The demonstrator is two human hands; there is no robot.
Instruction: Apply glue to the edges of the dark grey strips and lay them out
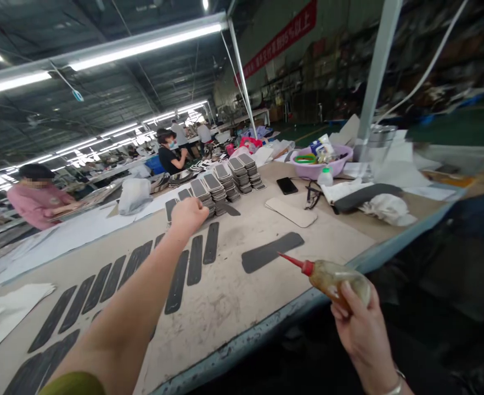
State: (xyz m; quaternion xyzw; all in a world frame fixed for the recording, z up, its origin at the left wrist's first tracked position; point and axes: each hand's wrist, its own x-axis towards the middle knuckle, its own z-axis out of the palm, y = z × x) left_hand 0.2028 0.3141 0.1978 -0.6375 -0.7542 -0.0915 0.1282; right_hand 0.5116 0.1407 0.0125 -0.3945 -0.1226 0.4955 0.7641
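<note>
In the head view, my right hand [361,323] grips a translucent amber squeeze bottle [335,280] with a tapered red nozzle [294,260], pointed toward the flat dark-grey strip [266,257] on the beige worktop [225,307]. My left hand [189,215] is curled near stacked grey pads [214,184]; whether it pinches anything, I can't tell. I'd squeeze gently and evenly.
</note>
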